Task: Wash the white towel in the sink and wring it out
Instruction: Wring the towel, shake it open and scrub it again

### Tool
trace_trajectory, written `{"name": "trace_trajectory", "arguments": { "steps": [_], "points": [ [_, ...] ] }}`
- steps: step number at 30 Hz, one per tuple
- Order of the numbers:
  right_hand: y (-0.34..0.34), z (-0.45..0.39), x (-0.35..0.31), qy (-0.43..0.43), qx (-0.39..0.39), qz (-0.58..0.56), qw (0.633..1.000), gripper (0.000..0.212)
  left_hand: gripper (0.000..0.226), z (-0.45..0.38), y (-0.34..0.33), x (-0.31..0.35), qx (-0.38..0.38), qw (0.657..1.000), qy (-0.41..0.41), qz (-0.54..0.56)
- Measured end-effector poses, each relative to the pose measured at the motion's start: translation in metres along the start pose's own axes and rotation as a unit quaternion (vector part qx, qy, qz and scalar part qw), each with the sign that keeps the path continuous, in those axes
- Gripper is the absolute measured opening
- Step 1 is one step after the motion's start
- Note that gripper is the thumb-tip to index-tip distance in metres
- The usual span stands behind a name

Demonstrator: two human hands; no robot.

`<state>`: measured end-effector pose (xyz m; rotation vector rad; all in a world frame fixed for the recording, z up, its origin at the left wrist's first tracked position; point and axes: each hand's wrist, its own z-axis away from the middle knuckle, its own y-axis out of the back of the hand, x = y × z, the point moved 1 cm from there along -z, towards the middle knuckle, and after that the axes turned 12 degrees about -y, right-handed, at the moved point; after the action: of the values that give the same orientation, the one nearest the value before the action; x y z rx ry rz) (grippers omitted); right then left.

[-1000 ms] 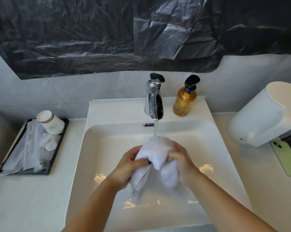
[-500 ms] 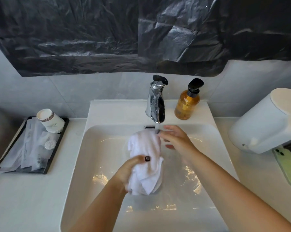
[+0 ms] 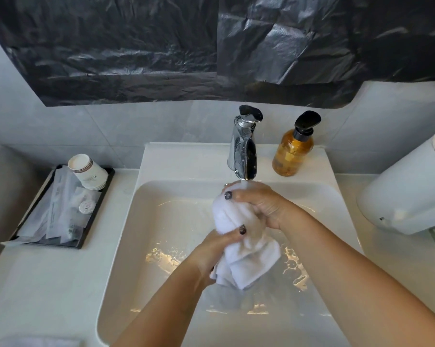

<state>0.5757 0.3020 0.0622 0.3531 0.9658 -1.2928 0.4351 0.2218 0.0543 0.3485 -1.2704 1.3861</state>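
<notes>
White towel point(image 3: 232, 221) held bunched at centre frame, over the sink point(image 3: 136, 221) basin and just below the faucet point(image 3: 244, 151). Right hand point(image 3: 259, 204) clamps its upper end at the spout; left hand point(image 3: 216, 249) grips the middle, lower folds hanging free. Towel appears wet — washing judged under way. Whether water is running cannot be told. Wringing reads as starting or imminent; not finished, and the towel is not yet set down.

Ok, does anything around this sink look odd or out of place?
Yes: crumpled black plastic sheeting covers the wall above the faucet, where a mirror might hang. On the tray at the left, stacked paper cups lie tipped sideways. Otherwise nothing looks spilled or broken.
</notes>
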Motion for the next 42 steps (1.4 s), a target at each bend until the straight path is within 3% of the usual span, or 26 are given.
{"name": "trace_trajectory", "arguments": {
  "steps": [3, 5, 10, 14, 16, 19, 21, 23, 25, 29, 32, 34, 36, 38, 40, 42],
  "points": [
    [-0.011, 0.005, -0.01, -0.014, 0.032, 0.092, 0.995, 0.023, 0.036, -0.01, -0.006, 0.004, 0.05, 0.986, 0.007, -0.157],
    [-0.017, 0.005, -0.013, -0.004, 0.075, 0.106, 0.992, 0.01, 0.028, -0.019, -0.013, 0.003, 0.081, 0.968, 0.004, -0.236],
    [-0.02, -0.003, -0.004, 0.043, 0.161, 0.108, 0.98, 0.01, 0.024, -0.03, -0.021, -0.011, 0.19, 0.928, -0.005, -0.32],
    [-0.014, -0.013, 0.009, 0.054, 0.252, 0.164, 0.952, 0.012, 0.023, -0.034, -0.029, -0.017, 0.223, 0.904, 0.014, -0.365],
    [-0.012, -0.015, 0.011, 0.061, 0.235, 0.161, 0.957, 0.015, 0.026, -0.035, -0.029, -0.015, 0.238, 0.895, 0.021, -0.377],
    [-0.015, -0.008, 0.001, 0.078, 0.162, 0.132, 0.975, 0.035, 0.037, -0.034, -0.022, -0.008, 0.237, 0.924, -0.015, -0.298],
    [-0.015, 0.001, -0.007, 0.067, 0.156, 0.134, 0.976, 0.036, 0.032, -0.029, -0.018, -0.002, 0.221, 0.941, -0.046, -0.253],
    [-0.011, 0.01, -0.008, 0.047, 0.172, 0.183, 0.967, 0.033, 0.019, -0.027, -0.018, 0.007, 0.186, 0.953, -0.067, -0.231],
    [-0.007, 0.014, 0.002, 0.03, 0.198, 0.186, 0.962, 0.045, 0.019, -0.027, -0.021, 0.012, 0.166, 0.958, -0.083, -0.221],
    [-0.012, 0.014, 0.025, -0.029, 0.281, 0.073, 0.956, 0.055, 0.035, -0.036, -0.018, 0.006, 0.233, 0.963, -0.101, -0.091],
    [-0.023, 0.013, 0.03, -0.086, 0.332, 0.02, 0.939, 0.075, 0.058, -0.041, -0.021, 0.003, 0.265, 0.961, -0.081, 0.0],
    [-0.026, 0.014, 0.031, -0.059, 0.382, 0.128, 0.913, 0.06, 0.046, -0.045, -0.027, 0.004, 0.279, 0.956, -0.078, 0.04],
    [-0.025, 0.016, 0.027, 0.023, 0.445, 0.206, 0.871, 0.044, 0.04, -0.05, -0.03, 0.007, 0.279, 0.953, -0.081, 0.089],
    [-0.023, 0.018, 0.02, 0.052, 0.464, 0.233, 0.853, 0.039, 0.048, -0.054, -0.033, 0.009, 0.261, 0.953, -0.086, 0.128],
    [-0.023, 0.016, 0.012, 0.042, 0.47, 0.298, 0.83, 0.044, 0.041, -0.055, -0.036, 0.012, 0.235, 0.952, -0.089, 0.177],
    [-0.027, 0.017, 0.006, 0.03, 0.487, 0.255, 0.835, 0.05, 0.036, -0.057, -0.033, 0.013, 0.228, 0.949, -0.089, 0.198]
  ]
}}
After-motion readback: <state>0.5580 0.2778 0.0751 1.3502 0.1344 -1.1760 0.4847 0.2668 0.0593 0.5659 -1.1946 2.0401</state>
